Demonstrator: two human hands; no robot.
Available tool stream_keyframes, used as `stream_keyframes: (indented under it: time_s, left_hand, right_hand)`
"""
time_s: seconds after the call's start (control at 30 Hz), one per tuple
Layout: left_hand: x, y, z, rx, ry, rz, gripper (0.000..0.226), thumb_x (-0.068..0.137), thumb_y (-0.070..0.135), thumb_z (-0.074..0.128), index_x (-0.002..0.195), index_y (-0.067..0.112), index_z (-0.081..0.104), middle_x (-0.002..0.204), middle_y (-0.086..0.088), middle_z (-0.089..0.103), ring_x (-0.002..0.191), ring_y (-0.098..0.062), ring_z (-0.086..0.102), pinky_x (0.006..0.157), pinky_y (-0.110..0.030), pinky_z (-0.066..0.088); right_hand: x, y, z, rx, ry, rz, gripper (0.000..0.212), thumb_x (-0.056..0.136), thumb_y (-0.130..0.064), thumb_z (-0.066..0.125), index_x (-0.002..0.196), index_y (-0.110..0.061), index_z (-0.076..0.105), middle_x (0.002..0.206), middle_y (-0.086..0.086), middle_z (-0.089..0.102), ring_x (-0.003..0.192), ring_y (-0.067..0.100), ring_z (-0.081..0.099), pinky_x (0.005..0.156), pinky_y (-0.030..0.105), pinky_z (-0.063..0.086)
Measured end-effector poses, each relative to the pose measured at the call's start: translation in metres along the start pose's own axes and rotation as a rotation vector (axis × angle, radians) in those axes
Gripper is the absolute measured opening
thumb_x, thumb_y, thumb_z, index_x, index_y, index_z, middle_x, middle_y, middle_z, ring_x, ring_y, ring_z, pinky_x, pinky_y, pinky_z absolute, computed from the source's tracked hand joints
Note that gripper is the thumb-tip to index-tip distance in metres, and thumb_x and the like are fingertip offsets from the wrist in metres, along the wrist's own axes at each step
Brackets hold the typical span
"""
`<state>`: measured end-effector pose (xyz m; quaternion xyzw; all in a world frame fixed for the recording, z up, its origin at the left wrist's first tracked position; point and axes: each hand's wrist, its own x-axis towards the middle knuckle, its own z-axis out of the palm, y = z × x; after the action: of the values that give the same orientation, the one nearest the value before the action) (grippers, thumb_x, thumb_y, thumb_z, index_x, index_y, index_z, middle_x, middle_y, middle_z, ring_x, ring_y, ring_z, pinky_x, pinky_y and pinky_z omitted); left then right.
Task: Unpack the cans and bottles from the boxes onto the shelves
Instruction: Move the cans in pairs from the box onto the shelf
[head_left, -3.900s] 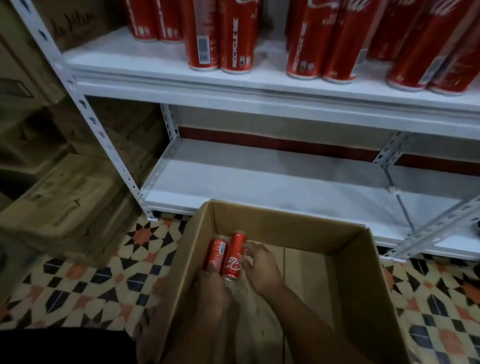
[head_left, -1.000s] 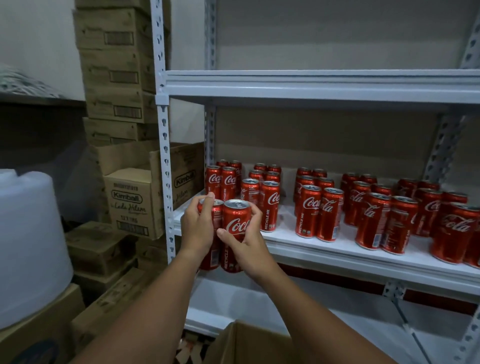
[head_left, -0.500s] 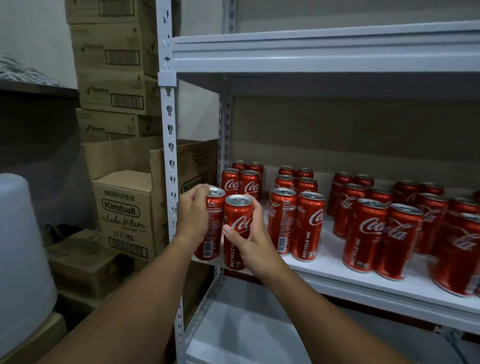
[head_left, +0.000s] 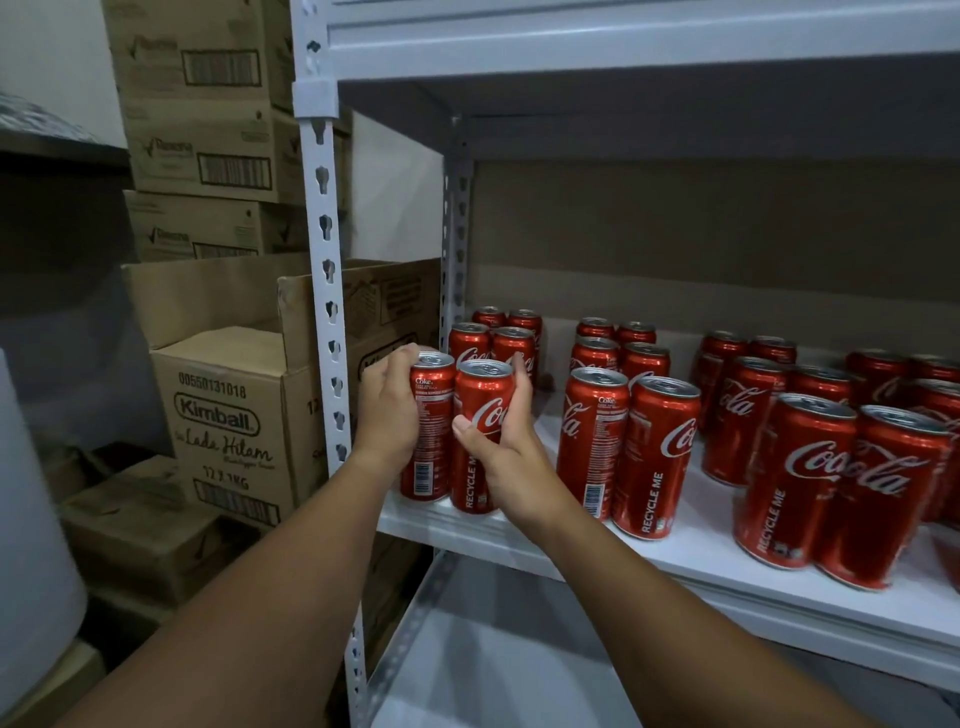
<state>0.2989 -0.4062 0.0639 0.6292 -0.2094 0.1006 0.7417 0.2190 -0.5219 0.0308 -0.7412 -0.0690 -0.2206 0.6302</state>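
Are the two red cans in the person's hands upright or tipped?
Upright. Both red cans, one in the left hand and one in the right hand, show silver tops upward, bases at the white shelf's front edge.

Stacked along the left wall: sealed cardboard cartons (head_left: 200, 98), a Kimball carton (head_left: 228, 421) below them, beside a white drum (head_left: 31, 530).

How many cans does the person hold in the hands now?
2. The left can is gripped by the left hand at the front left corner of the shelf; the right can, beside it, is gripped by the right hand. Both are upright.
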Motion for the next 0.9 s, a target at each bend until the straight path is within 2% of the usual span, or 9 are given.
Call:
stream_keyframes:
  time_s: [0.07, 0.17, 0.23, 0.33, 0.43, 0.6, 0.73, 0.83, 0.9]
  left_hand:
    - [0.004, -0.001, 0.0, 0.032, -0.037, -0.004, 0.045, 0.11, 0.03, 0.035, 0.103, 0.003, 0.071, 0.08, -0.001, 0.073, 0.072, -0.007, 0.071, 0.062, -0.019, 0.055]
    - [0.012, -0.001, -0.002, 0.066, -0.097, -0.031, 0.045, 0.11, 0.031, 0.032, 0.105, 0.018, 0.074, 0.093, 0.002, 0.077, 0.087, -0.014, 0.074, 0.071, -0.027, 0.056]
    - [0.016, 0.0, 0.0, 0.054, -0.095, -0.066, 0.045, 0.109, 0.032, 0.032, 0.106, 0.02, 0.075, 0.097, -0.001, 0.077, 0.093, -0.02, 0.074, 0.074, -0.031, 0.057]
    - [0.018, -0.003, 0.005, 0.027, -0.065, -0.104, 0.046, 0.108, 0.034, 0.032, 0.107, 0.018, 0.076, 0.101, -0.006, 0.077, 0.095, -0.025, 0.073, 0.075, -0.035, 0.057]
    - [0.019, -0.007, 0.01, -0.003, -0.015, -0.112, 0.046, 0.108, 0.035, 0.033, 0.105, 0.016, 0.075, 0.094, -0.006, 0.076, 0.089, -0.023, 0.073, 0.073, -0.035, 0.057]
    - [0.022, -0.01, 0.014, -0.03, -0.012, -0.147, 0.043, 0.108, 0.04, 0.035, 0.095, 0.017, 0.069, 0.081, -0.004, 0.073, 0.073, -0.015, 0.071, 0.071, -0.033, 0.056]
    - [0.023, -0.011, 0.013, -0.04, -0.019, -0.161, 0.046, 0.108, 0.042, 0.035, 0.101, 0.011, 0.069, 0.098, -0.019, 0.073, 0.081, -0.022, 0.071, 0.078, -0.04, 0.057]
    - [0.023, -0.01, 0.011, -0.031, -0.033, -0.174, 0.052, 0.107, 0.045, 0.034, 0.111, 0.005, 0.068, 0.104, -0.024, 0.071, 0.09, -0.03, 0.071, 0.087, -0.048, 0.058]
    - [0.023, -0.009, 0.009, -0.013, -0.045, -0.179, 0.055, 0.107, 0.046, 0.034, 0.113, 0.004, 0.068, 0.103, -0.024, 0.071, 0.094, -0.034, 0.072, 0.087, -0.047, 0.057]
  right_hand:
    - [0.003, 0.003, -0.001, -0.011, 0.017, -0.001, 0.093, 0.088, -0.049, 0.066, 0.142, -0.071, -0.006, 0.161, -0.006, 0.027, 0.145, 0.015, 0.035, 0.119, 0.054, 0.033]
    - [0.004, 0.009, -0.003, -0.032, 0.008, -0.009, 0.086, 0.096, -0.047, 0.061, 0.144, -0.068, -0.008, 0.16, -0.006, 0.027, 0.144, 0.013, 0.036, 0.118, 0.052, 0.034]
    - [0.004, 0.014, -0.002, -0.082, 0.041, -0.027, 0.083, 0.096, -0.055, 0.057, 0.146, -0.066, -0.008, 0.162, -0.009, 0.024, 0.145, 0.013, 0.034, 0.118, 0.052, 0.034]
    - [0.005, 0.024, 0.001, -0.172, 0.112, -0.025, 0.079, 0.094, -0.064, 0.051, 0.148, -0.062, -0.006, 0.16, -0.011, 0.022, 0.143, 0.014, 0.034, 0.117, 0.052, 0.036]
    - [0.008, 0.032, 0.001, -0.182, 0.137, -0.023, 0.078, 0.089, -0.075, 0.046, 0.149, -0.062, -0.001, 0.16, -0.012, 0.026, 0.144, 0.013, 0.035, 0.117, 0.052, 0.036]
    - [0.009, 0.036, -0.001, -0.17, 0.127, -0.033, 0.077, 0.091, -0.073, 0.046, 0.151, -0.059, -0.001, 0.161, -0.012, 0.024, 0.145, 0.01, 0.033, 0.118, 0.049, 0.035]
    - [0.009, 0.038, -0.001, -0.157, 0.132, -0.039, 0.079, 0.091, -0.073, 0.047, 0.151, -0.059, -0.001, 0.161, -0.013, 0.025, 0.144, 0.009, 0.035, 0.118, 0.048, 0.036]
    - [0.008, 0.038, -0.001, -0.155, 0.13, -0.037, 0.079, 0.091, -0.071, 0.049, 0.151, -0.058, -0.001, 0.161, -0.014, 0.024, 0.144, 0.009, 0.035, 0.118, 0.048, 0.037]
    - [0.008, 0.039, 0.0, -0.16, 0.135, -0.034, 0.08, 0.091, -0.071, 0.049, 0.152, -0.057, -0.001, 0.161, -0.014, 0.024, 0.144, 0.009, 0.034, 0.118, 0.048, 0.036]
